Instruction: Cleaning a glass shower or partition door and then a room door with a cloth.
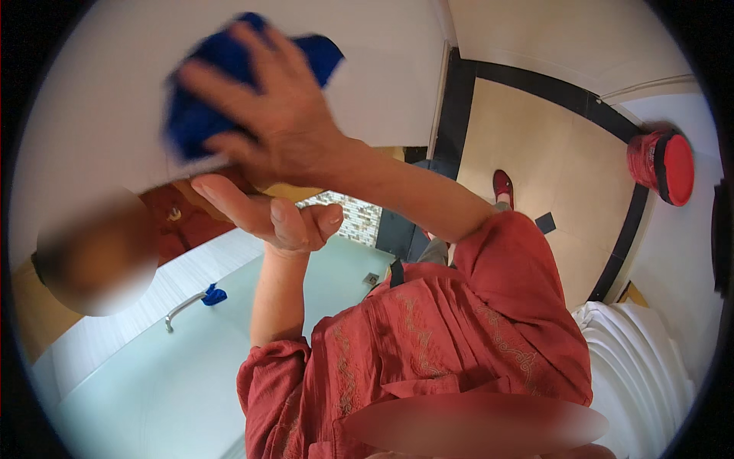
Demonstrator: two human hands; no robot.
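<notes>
My right hand (281,115) presses a dark blue cloth (200,103) against a pale, flat upright surface (378,109). Its fingers are spread over the cloth, and motion blurs both. Just below it, my left hand (287,221) is raised with fingers apart and half curled, holding nothing. Beneath my left forearm lies a pale green counter (155,373). On it stands a chrome tap (180,312), with a second blue piece of cloth (215,295) at its end.
At left is a blurred head with a red garment (172,221), perhaps a reflection. Mosaic tiling (347,215) borders the counter. A red and black round container (659,166) is at the right, above white hanging fabric (636,350). The beige floor (527,132) has a black border.
</notes>
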